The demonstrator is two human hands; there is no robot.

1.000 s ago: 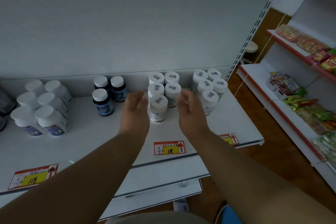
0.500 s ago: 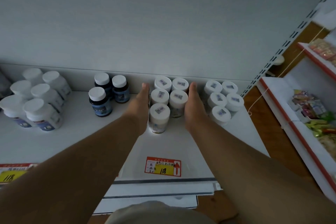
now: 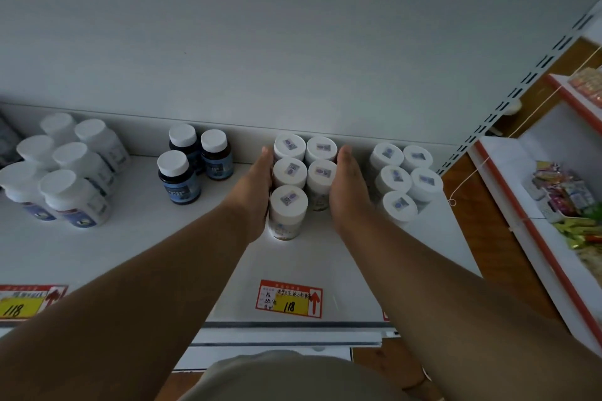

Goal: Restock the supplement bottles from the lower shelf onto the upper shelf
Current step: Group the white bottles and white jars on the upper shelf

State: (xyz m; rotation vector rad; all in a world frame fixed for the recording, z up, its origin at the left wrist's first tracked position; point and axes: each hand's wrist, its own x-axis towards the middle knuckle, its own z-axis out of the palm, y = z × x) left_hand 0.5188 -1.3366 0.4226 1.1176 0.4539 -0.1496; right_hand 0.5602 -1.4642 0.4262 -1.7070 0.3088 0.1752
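Several white-capped supplement bottles stand in a tight cluster on the white shelf [image 3: 130,238], two rows deep against the back wall with one front bottle [image 3: 288,205] alone. My left hand [image 3: 255,185] lies flat along the cluster's left side, fingers straight and reaching to the back row. My right hand [image 3: 348,185] lies flat along the right side in the same way. Both palms touch the bottles, and neither hand wraps around a bottle.
A second white-capped group [image 3: 399,179] stands just right of my right hand. Three dark bottles [image 3: 177,177] and several larger white bottles [image 3: 65,172] stand to the left. A red price tag [image 3: 289,299] marks the shelf's front edge. A snack shelf [image 3: 566,195] is at right.
Both hands have moved from beside the front bottle deeper along the cluster, straightening flat against its two sides. The view has come closer to the shelf.
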